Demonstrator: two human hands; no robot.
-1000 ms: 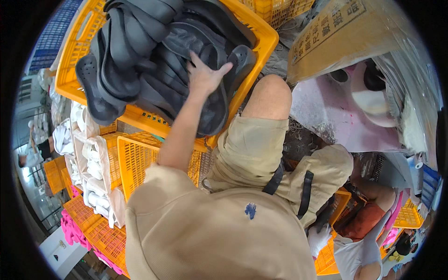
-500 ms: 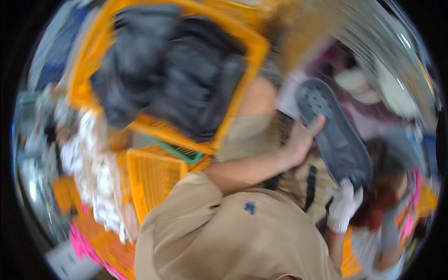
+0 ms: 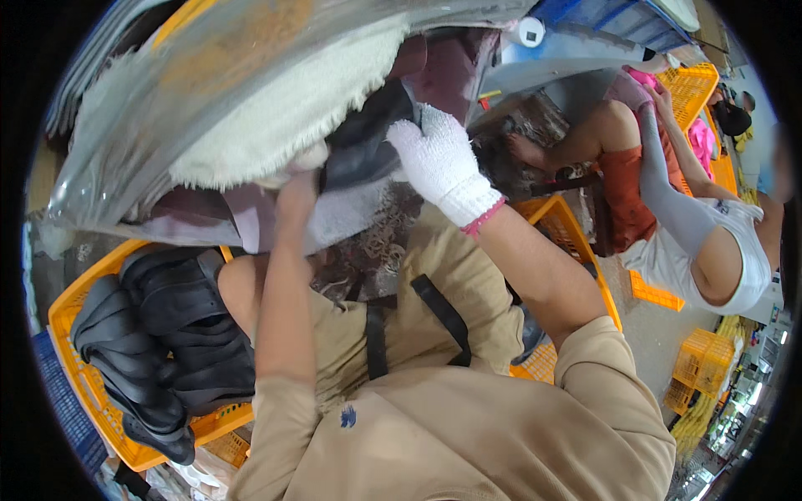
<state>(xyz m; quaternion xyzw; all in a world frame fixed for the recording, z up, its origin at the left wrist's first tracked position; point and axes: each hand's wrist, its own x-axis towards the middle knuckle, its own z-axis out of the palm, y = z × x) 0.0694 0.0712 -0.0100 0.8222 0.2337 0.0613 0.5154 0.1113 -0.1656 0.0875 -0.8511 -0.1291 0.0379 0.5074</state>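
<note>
A dark grey shoe sole [image 3: 368, 134] is held between both hands, right beside a fluffy white buffing wheel [image 3: 292, 108] that sits under a clear plastic cover. My bare left hand [image 3: 299, 171] is closed on the sole's left end, slightly blurred, its fingertips partly hidden by the wheel's edge. On the sole's right end grips my right hand [image 3: 439, 159] in a white knit glove with a pink cuff, thumb on the near side. Whether the sole touches the wheel I cannot tell.
An orange basket [image 3: 79, 292] full of black soles [image 3: 180, 334] stands at my left. Another orange basket [image 3: 576, 234] is by my right knee. Farther right sits a co-worker in a white top [image 3: 735, 250], with stacked orange crates [image 3: 702, 363] behind.
The view has swung right and away from the left basket. My hands have carried the sole from over my lap up to the white wheel, both still holding it.
</note>
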